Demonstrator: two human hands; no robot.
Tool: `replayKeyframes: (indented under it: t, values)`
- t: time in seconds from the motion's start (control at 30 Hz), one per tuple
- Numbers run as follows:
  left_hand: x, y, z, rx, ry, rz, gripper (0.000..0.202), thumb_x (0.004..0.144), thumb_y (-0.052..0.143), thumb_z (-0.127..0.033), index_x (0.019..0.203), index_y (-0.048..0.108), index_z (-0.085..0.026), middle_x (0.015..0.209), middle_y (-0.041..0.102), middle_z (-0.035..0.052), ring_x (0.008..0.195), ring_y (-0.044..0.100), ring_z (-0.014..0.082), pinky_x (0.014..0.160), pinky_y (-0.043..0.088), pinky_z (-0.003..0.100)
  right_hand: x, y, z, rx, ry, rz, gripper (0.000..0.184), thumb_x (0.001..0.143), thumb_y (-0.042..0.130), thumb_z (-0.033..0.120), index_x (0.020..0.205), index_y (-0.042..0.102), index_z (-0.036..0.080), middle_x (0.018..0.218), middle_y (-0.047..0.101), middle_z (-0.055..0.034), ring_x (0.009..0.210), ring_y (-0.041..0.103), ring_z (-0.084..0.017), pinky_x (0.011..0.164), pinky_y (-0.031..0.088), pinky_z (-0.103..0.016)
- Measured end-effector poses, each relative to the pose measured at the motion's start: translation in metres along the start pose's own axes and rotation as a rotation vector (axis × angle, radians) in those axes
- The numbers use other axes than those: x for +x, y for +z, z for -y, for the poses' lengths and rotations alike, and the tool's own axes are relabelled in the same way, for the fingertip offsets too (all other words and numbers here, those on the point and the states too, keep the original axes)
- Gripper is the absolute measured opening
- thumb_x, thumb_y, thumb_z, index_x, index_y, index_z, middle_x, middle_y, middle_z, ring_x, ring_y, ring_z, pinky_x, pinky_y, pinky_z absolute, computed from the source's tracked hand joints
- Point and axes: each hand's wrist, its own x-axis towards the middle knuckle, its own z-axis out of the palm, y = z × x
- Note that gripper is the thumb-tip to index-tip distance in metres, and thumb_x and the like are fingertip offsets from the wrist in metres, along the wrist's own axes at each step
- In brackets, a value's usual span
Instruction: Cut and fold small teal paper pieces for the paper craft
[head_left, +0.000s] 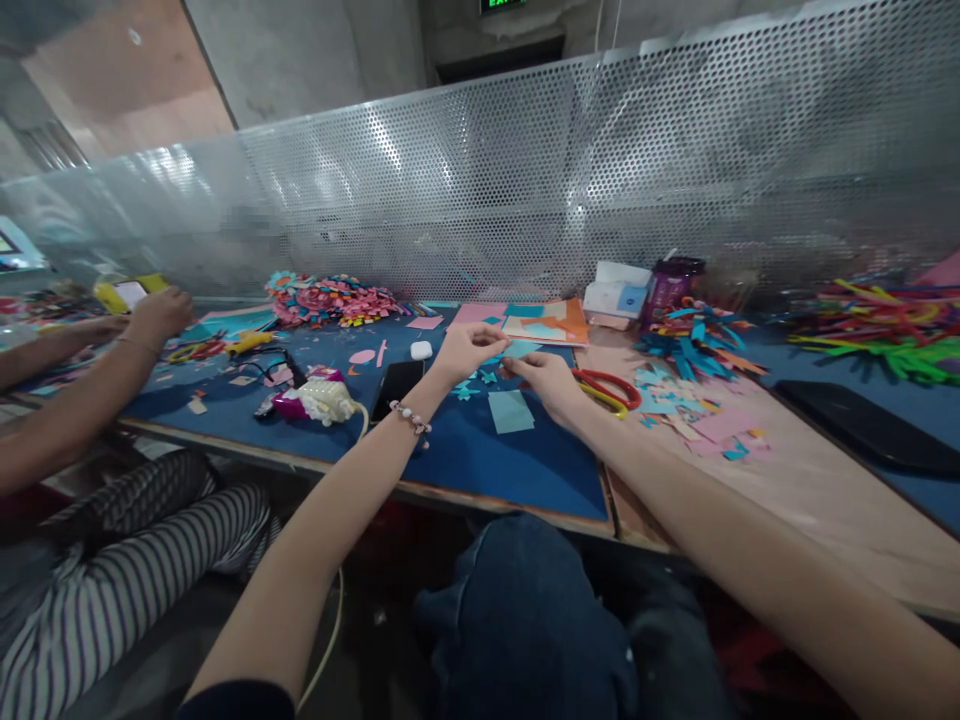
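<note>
Both my hands reach out over a dark blue mat (480, 455) on the wooden table. My left hand (466, 350), with a bead bracelet on its wrist, and my right hand (546, 380) each pinch an end of a small light-blue paper piece (519, 349) held just above the mat. A light-blue paper rectangle (511, 411) lies flat below the hands. Small blue star cut-outs (472, 385) lie between them. Red and yellow scissors (609, 389) rest right of my right hand.
A black phone (398, 386), a white earbud case (421, 350) and a glue gun (315, 400) lie to the left. Coloured paper sheets (544, 322), a tissue box (616, 291) and a purple cup (667, 283) stand behind. Another person's arms (75, 400) work at far left. A perforated metal screen (525, 180) backs the table.
</note>
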Motion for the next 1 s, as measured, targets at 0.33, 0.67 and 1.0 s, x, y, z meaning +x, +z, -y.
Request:
replayKeyframes:
  t: [0.33, 0.67, 1.0]
  values:
    - [-0.0018, 0.0022, 0.0022, -0.015, 0.004, 0.0, 0.028, 0.067, 0.069, -0.035, 0.082, 0.066, -0.012, 0.076, 0.068, 0.0075, 0.07, 0.064, 0.015, 0.067, 0.051, 0.028, -0.0006, -0.0035, -0.0032, -0.078, -0.026, 0.019, 0.031, 0.068, 0.066, 0.047, 0.065, 0.066, 0.016, 0.069, 0.069, -0.0053, 0.063, 0.058, -0.014, 0.052, 0.036, -0.024]
    - [-0.0002, 0.0002, 0.0023, -0.047, -0.007, -0.006, 0.026, 0.067, 0.069, -0.034, 0.081, 0.066, -0.012, 0.078, 0.068, 0.0072, 0.074, 0.064, 0.0151, 0.071, 0.05, 0.028, -0.0017, 0.0001, -0.0003, -0.056, -0.089, -0.03, 0.038, 0.071, 0.061, 0.055, 0.07, 0.064, 0.017, 0.07, 0.068, -0.0042, 0.064, 0.059, -0.015, 0.05, 0.036, -0.024]
    - [-0.0023, 0.0012, 0.0023, -0.117, -0.06, -0.014, 0.029, 0.064, 0.071, -0.033, 0.083, 0.066, -0.012, 0.078, 0.069, 0.0072, 0.074, 0.064, 0.0155, 0.072, 0.05, 0.03, 0.0, -0.002, -0.0034, -0.013, -0.062, -0.001, 0.037, 0.063, 0.069, 0.052, 0.065, 0.064, 0.016, 0.071, 0.069, -0.006, 0.064, 0.059, -0.014, 0.052, 0.037, -0.023]
